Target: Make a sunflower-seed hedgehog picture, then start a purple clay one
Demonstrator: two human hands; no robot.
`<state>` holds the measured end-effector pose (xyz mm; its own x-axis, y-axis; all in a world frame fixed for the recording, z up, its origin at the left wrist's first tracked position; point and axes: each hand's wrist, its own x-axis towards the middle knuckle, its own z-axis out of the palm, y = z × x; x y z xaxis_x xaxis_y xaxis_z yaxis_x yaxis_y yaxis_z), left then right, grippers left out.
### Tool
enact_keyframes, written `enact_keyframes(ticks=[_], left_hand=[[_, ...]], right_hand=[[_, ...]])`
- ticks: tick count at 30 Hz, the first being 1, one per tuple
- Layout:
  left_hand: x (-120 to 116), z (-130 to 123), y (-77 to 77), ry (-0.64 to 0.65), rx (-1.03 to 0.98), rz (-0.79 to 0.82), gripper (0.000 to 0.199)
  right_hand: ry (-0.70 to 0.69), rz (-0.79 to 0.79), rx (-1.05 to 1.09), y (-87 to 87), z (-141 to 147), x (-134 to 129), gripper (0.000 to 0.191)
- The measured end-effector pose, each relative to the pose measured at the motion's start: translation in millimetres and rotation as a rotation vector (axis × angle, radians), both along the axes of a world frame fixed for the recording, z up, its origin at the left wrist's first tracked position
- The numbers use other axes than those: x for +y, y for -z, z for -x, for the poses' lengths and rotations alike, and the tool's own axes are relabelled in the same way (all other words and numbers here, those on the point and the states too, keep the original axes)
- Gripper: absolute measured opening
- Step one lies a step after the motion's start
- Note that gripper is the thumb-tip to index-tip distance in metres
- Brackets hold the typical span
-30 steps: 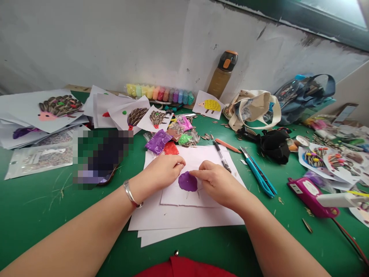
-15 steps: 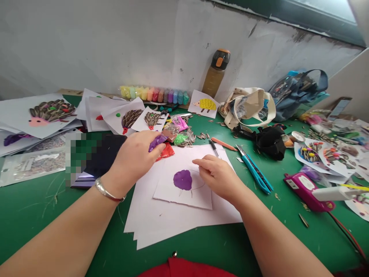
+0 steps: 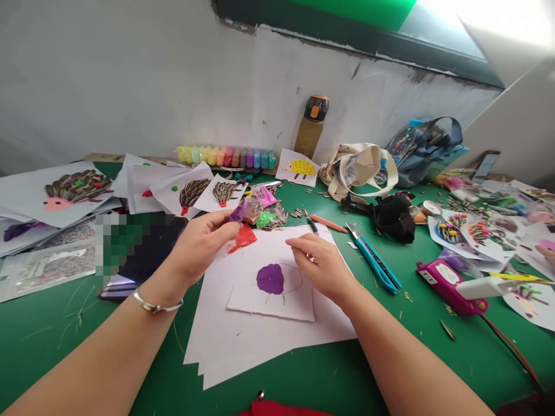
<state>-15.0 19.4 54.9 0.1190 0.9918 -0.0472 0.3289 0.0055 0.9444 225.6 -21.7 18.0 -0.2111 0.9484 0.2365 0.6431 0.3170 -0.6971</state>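
My left hand (image 3: 206, 242) is closed, with thumb and fingers pinching a small clear packet of purple clay (image 3: 240, 212). Just under its fingertips is a red clay packet (image 3: 243, 238); whether it is touched I cannot tell. My right hand (image 3: 318, 260) hovers at the right edge of a small white card (image 3: 269, 309), fingers curled and the index finger pointing left; whether anything is between the fingertips is hidden. On the card, flat purple clay (image 3: 270, 279) fills the left part of a pencilled rounded outline with short legs. Larger white sheets (image 3: 217, 346) lie beneath the card.
To the right lie a blue utility knife (image 3: 375, 260), an orange stick (image 3: 328, 223) and a magenta device (image 3: 451, 286). Behind are sunflower-seed hedgehog pictures (image 3: 195, 190), clay packs (image 3: 228, 157) and a bottle (image 3: 311, 127). Another person's hand (image 3: 547, 254) shows at far right.
My left hand has turned, so its thumb and the purple packet show more. My right hand stays near the card's right edge. The view has shifted slightly, and another person's hand appears at right.
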Motion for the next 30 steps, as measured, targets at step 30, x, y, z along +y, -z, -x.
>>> enact_keyframes(ticks=[30], left_hand=[[-18.3, -31.4, 5.2, 0.394, -0.178, 0.319, 0.024]], right_hand=[[-0.065, 0.542, 0.799, -12.8, 6.1, -1.7, 0.025]])
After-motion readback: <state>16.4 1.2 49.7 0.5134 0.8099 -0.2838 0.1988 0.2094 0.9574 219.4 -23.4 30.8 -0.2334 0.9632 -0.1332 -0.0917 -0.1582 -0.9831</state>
